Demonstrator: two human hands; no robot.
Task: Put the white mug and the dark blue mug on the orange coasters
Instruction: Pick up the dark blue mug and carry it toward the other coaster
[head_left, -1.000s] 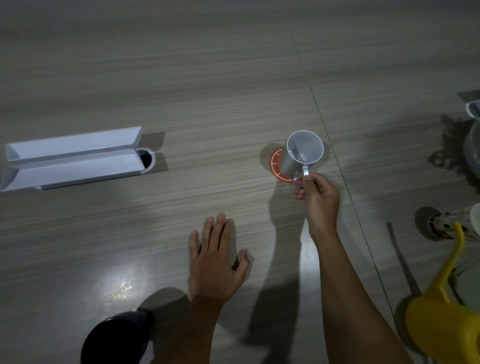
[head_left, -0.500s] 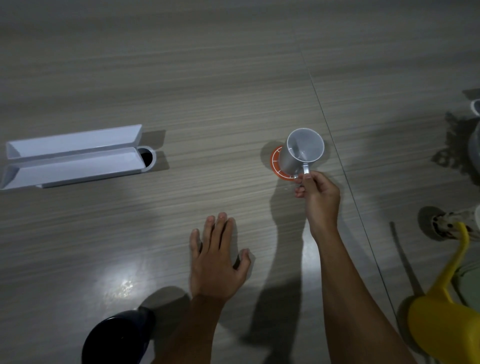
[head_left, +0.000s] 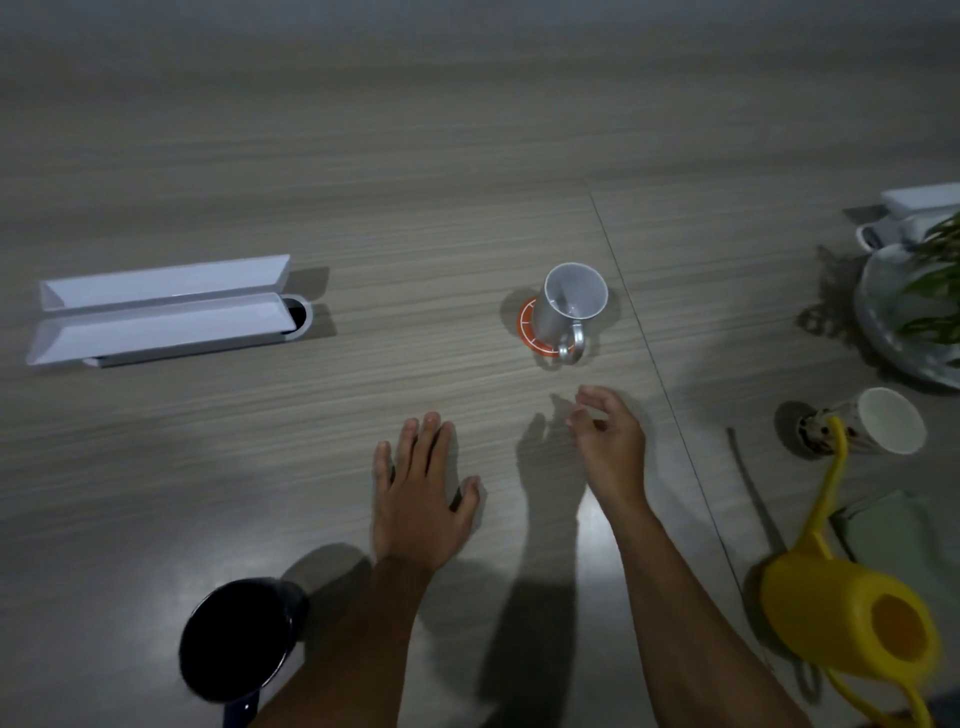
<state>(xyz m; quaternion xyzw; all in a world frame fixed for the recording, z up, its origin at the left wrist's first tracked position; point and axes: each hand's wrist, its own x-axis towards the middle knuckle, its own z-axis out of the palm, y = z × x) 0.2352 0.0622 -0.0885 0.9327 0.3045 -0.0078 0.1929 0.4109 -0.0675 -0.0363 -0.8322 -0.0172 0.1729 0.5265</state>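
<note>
The white mug (head_left: 569, 306) stands upright on an orange coaster (head_left: 530, 332) in the middle of the table, its handle turned toward me. My right hand (head_left: 608, 441) hovers a short way in front of the mug, fingers loosely curled, holding nothing. Flat on the table to its left lies my left hand (head_left: 418, 499), fingers spread. The dark blue mug (head_left: 239, 639) stands at the near left edge, beside my left forearm. Only one orange coaster is visible.
A long white cable tray (head_left: 161, 312) lies at the left. On the right are a potted plant in a pale bowl (head_left: 904, 332), a patterned cup (head_left: 872, 421), a yellow watering can (head_left: 847, 613), a green cloth (head_left: 893, 525) and a white box (head_left: 919, 208).
My right hand let go of the white mug's handle and drew back toward me. The mug now stands alone on the coaster. The camera view shifted, showing more of the right side.
</note>
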